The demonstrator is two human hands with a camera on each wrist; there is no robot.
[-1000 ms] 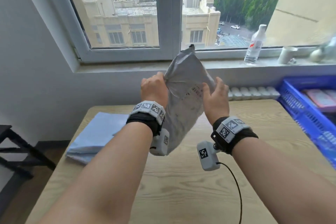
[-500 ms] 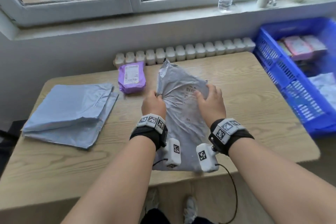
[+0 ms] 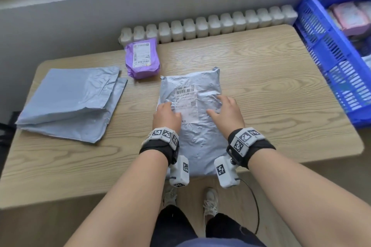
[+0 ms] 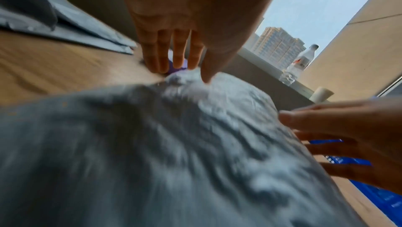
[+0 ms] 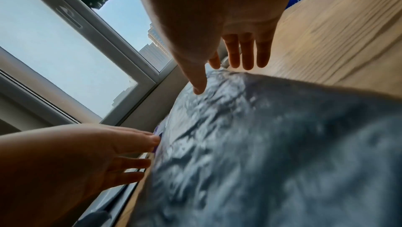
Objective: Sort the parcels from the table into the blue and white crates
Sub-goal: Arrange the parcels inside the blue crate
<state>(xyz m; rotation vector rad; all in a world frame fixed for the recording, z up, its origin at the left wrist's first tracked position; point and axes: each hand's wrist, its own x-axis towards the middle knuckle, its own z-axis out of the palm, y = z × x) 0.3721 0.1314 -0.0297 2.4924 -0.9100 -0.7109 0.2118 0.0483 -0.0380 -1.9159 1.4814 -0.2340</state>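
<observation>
Both hands lay flat on the grey parcel [image 3: 192, 118], fingers straight and a little spread, gripping nothing. The left hand [image 3: 166, 115] rested on the parcel's left side, its fingers over the edge of the white label [image 3: 185, 104]; in the left wrist view its fingertips [image 4: 193, 62] came down at the parcel's far left rim, close to the table [image 3: 271, 90]. The right hand [image 3: 225, 109] rested on the right side, thumb pointed in toward the label; in the right wrist view its thumb touched the crinkled film while the other fingers [image 5: 246, 55] reached past the far edge. The blue crate [image 3: 329, 50] stood just off the table's right end, and it held pink parcels [image 3: 349, 16] at its far end; the rest of its contents was too blurred to tell. The grey parcel lay flat in the middle of the table, label up, its long axis running from the person toward the wall, its near end hanging slightly over the table's front edge and its sealed, puckered end pointing away. A purple parcel [image 3: 142, 58] lay just beyond its far left corner, near but apart, label up as well, long axis also toward the wall. A stack of flat grey bags [image 3: 70, 102] lay at the table's left, well apart from the hands. A white radiator [image 3: 208, 26] ran along the wall behind the table.
</observation>
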